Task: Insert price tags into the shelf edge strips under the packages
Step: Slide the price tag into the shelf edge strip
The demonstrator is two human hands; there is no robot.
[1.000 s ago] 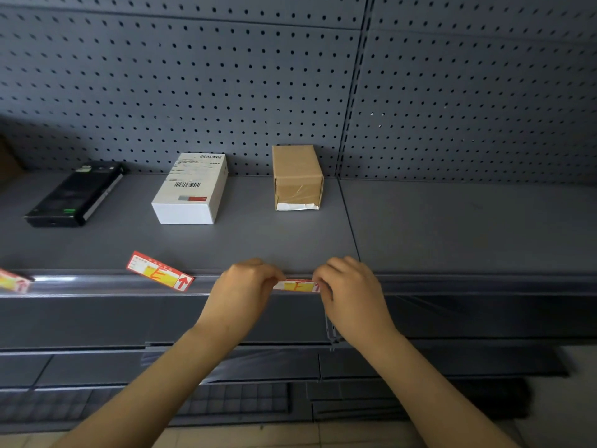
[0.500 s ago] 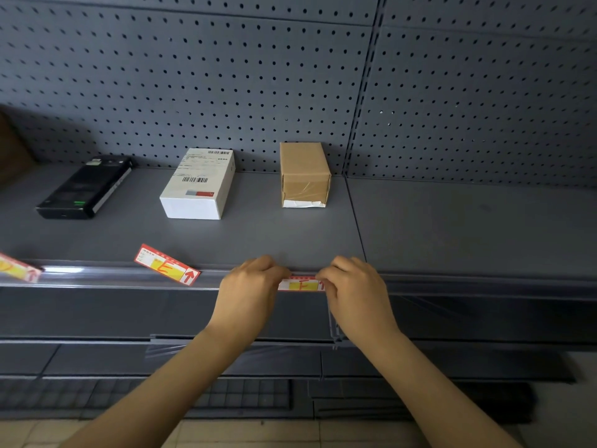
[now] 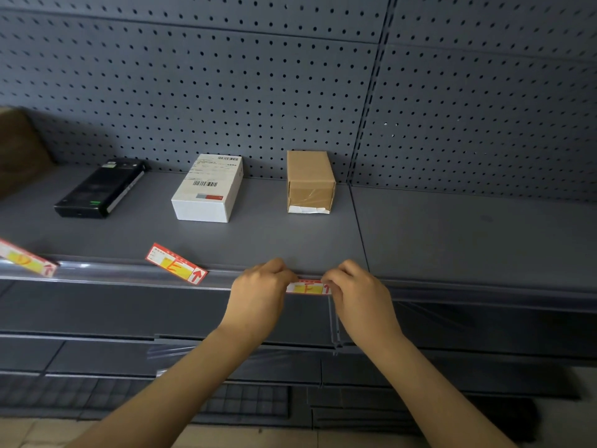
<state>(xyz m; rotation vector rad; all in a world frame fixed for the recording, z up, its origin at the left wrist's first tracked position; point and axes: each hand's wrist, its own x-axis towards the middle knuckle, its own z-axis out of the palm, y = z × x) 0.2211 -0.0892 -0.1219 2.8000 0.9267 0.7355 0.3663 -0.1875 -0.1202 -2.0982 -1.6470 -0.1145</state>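
A red and yellow price tag (image 3: 308, 287) lies along the clear shelf edge strip (image 3: 113, 273), below the brown cardboard box (image 3: 310, 182). My left hand (image 3: 258, 295) pinches its left end and my right hand (image 3: 358, 292) pinches its right end; only the middle shows. A second tag marked E (image 3: 176, 263) rests tilted on the shelf edge below the white box (image 3: 208, 189). A third tag (image 3: 26, 258) lies tilted at the far left, below the black box (image 3: 98, 189).
The grey shelf (image 3: 468, 240) backs onto a perforated panel (image 3: 226, 92). A brown object (image 3: 19, 150) stands at the far left. Lower shelves (image 3: 97, 354) and dark trays sit beneath, with pale floor tiles at the bottom.
Both hands have stayed on the tag at the strip, shifting only slightly. The view has drifted a little. The other tags and the boxes lie where they were.
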